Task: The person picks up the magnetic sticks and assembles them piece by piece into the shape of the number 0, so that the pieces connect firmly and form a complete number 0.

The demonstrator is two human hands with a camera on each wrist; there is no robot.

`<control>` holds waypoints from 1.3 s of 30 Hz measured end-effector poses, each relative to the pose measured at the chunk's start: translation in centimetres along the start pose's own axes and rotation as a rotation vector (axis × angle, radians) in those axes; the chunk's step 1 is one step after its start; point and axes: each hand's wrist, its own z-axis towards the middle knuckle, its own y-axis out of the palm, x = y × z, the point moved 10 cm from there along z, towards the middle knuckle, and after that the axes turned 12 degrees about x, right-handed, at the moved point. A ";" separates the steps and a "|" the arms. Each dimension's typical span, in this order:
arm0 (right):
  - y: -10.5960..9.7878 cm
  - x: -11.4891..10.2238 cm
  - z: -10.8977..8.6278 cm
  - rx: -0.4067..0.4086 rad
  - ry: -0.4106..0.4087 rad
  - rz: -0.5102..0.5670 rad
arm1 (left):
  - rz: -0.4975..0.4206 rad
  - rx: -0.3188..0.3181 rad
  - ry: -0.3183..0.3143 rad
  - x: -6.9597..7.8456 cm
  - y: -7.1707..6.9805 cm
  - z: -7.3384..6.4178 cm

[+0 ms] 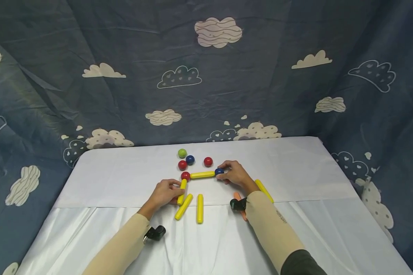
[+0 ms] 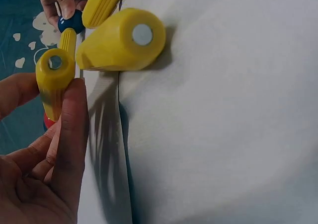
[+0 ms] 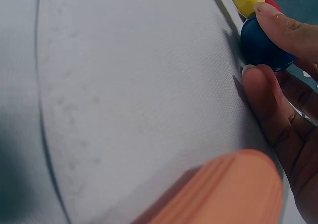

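Note:
My left hand pinches a yellow ridged rod between thumb and fingers; a pale metal disc shows in the rod's near end in the left wrist view. Its far end meets a red ball. From that ball a second yellow rod runs right to a blue ball. The right hand holds this blue ball between thumb and fingers, as the right wrist view also shows. Balls and rods together make a bent chain lying on the white table.
Beyond the chain sit a green ball, another blue ball and two red balls. Two loose yellow rods lie nearer me. By the right forearm are an orange rod and a yellow rod. Dark cloud-patterned cloth hangs behind.

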 end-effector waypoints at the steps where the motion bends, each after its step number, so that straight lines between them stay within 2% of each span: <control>1: 0.0 0.0 0.0 0.001 0.002 -0.002 | -0.001 0.001 -0.007 -0.1 0.1 0.0; 6: 0.1 0.2 0.1 0.005 0.012 -0.004 | 0.001 0.004 -0.027 -0.4 0.2 0.0; 22: 0.0 0.2 0.1 0.005 0.013 -0.007 | 0.025 -0.017 -0.009 -0.4 0.3 -0.2; 29: -0.2 0.1 0.1 0.013 -0.005 -0.002 | 0.056 -0.019 0.011 -0.7 -0.5 -0.3; 34: -0.2 0.2 0.1 0.007 -0.011 -0.003 | 0.087 0.029 0.031 -0.3 -1.9 0.8; 39: 0.0 0.1 0.2 -0.002 -0.007 0.005 | 0.081 0.080 0.047 0.9 -3.0 2.8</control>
